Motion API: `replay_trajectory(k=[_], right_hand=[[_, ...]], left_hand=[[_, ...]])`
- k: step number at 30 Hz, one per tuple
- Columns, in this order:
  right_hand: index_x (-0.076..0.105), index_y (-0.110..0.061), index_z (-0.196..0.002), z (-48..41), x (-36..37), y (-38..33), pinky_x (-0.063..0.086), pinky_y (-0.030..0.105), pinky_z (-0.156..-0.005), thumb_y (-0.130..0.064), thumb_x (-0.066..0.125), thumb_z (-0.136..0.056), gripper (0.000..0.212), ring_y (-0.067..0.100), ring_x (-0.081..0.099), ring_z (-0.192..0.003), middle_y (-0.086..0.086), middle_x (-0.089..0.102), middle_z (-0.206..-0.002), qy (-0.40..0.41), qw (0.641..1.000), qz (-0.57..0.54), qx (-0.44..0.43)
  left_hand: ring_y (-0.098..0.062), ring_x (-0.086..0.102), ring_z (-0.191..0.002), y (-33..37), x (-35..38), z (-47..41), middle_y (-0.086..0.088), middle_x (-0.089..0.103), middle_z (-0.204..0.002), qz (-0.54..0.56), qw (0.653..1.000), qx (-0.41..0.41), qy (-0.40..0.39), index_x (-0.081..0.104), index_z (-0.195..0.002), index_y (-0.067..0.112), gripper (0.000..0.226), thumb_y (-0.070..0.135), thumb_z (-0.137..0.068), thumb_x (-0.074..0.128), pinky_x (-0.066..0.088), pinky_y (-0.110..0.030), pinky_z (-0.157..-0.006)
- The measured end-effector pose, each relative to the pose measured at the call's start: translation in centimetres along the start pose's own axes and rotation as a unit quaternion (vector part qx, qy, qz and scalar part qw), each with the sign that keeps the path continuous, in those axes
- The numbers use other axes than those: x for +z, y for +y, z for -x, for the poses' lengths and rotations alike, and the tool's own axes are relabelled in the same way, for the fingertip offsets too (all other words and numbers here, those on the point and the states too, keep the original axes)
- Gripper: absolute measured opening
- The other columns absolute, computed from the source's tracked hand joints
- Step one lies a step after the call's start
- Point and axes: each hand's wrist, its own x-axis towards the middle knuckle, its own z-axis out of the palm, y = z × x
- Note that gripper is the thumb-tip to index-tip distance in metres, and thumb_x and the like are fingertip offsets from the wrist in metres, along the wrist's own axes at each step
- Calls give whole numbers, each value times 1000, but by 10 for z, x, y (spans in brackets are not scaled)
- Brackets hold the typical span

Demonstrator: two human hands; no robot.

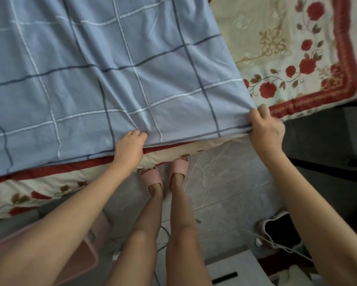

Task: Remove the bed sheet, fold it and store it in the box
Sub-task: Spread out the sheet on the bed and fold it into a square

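- Currently pinches the near hem of the light blue checked fabric bed sheet with the left hand, fingers curled into a fold.
- Grips the sheet's near corner in the right hand, fingers closed on bunched cloth.
- Leaves the rest spread over a cream, rose-patterned, red-bordered quilt.
- Risks dragging that quilt floorward if pinched along.
- May lose the hem under uneven pulling.

The bed is carrying a cream floral cover with red roses and a red border, and the blue checked bed sheet is lying straight on top, covering its left part.
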Motion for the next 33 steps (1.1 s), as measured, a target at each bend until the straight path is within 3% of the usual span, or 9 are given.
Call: replay_trajectory(k=[3,6,9,14,20,22,25,28,33], right_hand=[[49,-2,-98,18,28,0,33,34,-49,3,51,-82,17,32,48,-57,19,49,-106,-170,965,-66,191],[45,-7,-107,11,37,-21,36,38,-65,-2,53,-78,30,35,52,-84,13,44,-117,-114,909,-184,356],[49,-7,-108,7,36,-22,38,40,-78,3,63,-66,46,36,51,-98,18,47,-121,-38,957,-97,271],[50,-2,-76,-7,15,8,24,26,-43,9,59,-60,21,28,46,-64,16,50,-86,-22,996,-34,-79],[50,0,-94,16,32,12,29,34,-51,5,51,-76,18,38,51,-78,22,46,-103,-166,981,-42,93],[50,-1,-99,9,34,-5,36,42,-71,1,55,-74,26,39,48,-92,22,46,-110,-168,969,-64,169],[46,-9,-111,6,31,-25,19,46,-102,-19,60,-60,54,33,39,-114,16,42,-120,-144,988,-55,35],[45,-13,-121,-1,25,-45,14,46,-109,-46,48,-69,63,30,38,-125,12,41,-128,-170,970,-135,-111],[49,-11,-127,-81,22,-65,33,38,-96,-37,52,-90,45,29,46,-116,9,50,-127,-77,974,-204,68]], left_hand=[[-32,55,-97,7,4,-2,-14,57,-94,-22,998,-1,-57,60,-94,4,25,-10,-79,46,40,-34,-60],[-33,56,-96,10,4,-6,-14,59,-96,-65,996,-9,-55,60,-96,4,28,-8,-71,54,45,-37,-67],[-34,58,-75,14,8,-5,-15,57,-83,-112,992,48,-17,58,-85,4,35,-9,-53,60,46,-36,-56],[-31,58,-69,17,6,-11,-14,55,-77,-67,991,108,29,57,-79,3,28,-8,-54,49,35,-26,-38],[-31,59,-71,25,16,-12,-14,57,-81,-52,991,126,19,59,-82,3,41,-15,-45,64,37,-26,-37],[-31,59,-72,21,16,-10,-13,56,-81,-59,991,121,6,59,-82,3,49,-16,-39,71,36,-25,-36],[-29,56,-77,16,16,-2,-10,53,-83,-35,993,113,8,57,-85,7,45,-10,-45,72,42,-29,-42],[-24,50,-83,8,12,6,-5,51,-88,17,992,115,38,53,-87,13,31,13,-58,66,49,-34,-56],[-35,40,-115,-12,-1,-1,-18,45,-123,77,981,-70,162,50,-115,5,44,27,-78,48,33,-50,-99]])
